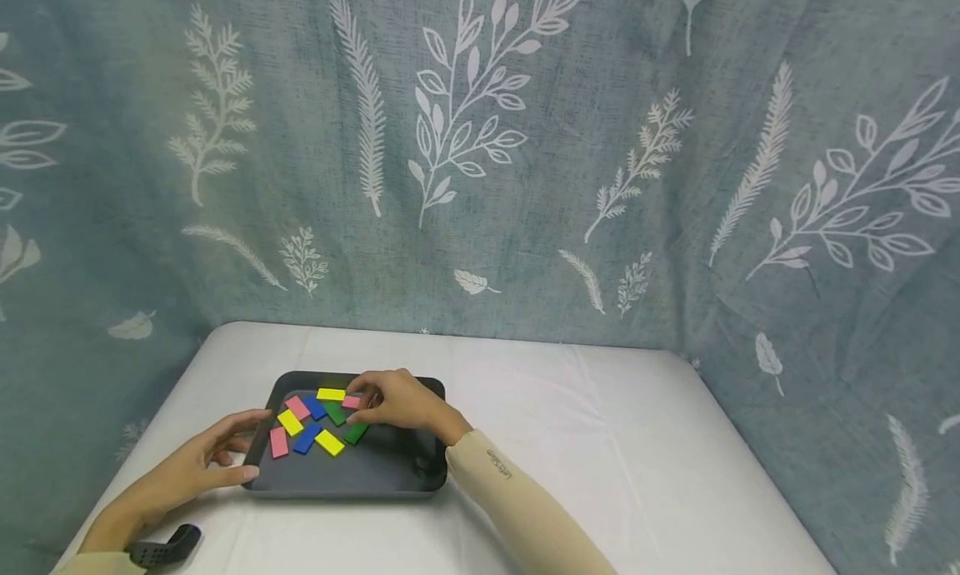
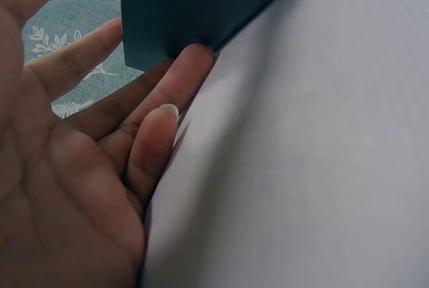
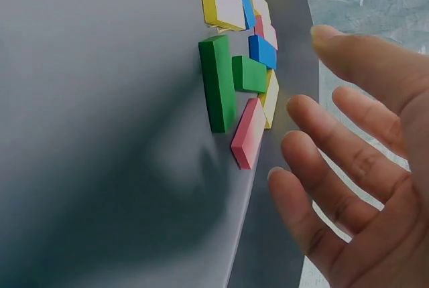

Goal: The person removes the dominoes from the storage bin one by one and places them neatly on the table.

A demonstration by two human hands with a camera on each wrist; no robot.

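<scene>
A dark grey tray (image 1: 352, 475) holds several flat rectangular blocks grouped in its left half. Among them are a pink block (image 1: 279, 442), a yellow block (image 1: 330, 442), a blue block (image 1: 307, 438) and a green block (image 3: 216, 84). My right hand (image 1: 397, 400) hovers over the back of the group with spread, loosely bent fingers and nothing between them. Closest to those fingers lies another pink block (image 3: 249, 134). At the tray's left side is my left hand (image 1: 198, 462), thumb by the front corner; its fingertips (image 2: 191, 67) meet the outer wall.
The tray stands on a white-covered table (image 1: 585, 442), towards its left side. A leaf-patterned teal curtain (image 1: 510, 250) hangs behind and at both sides. A black wrist strap (image 1: 165, 548) is on the left wrist. The right hand's shadow falls across the tray floor.
</scene>
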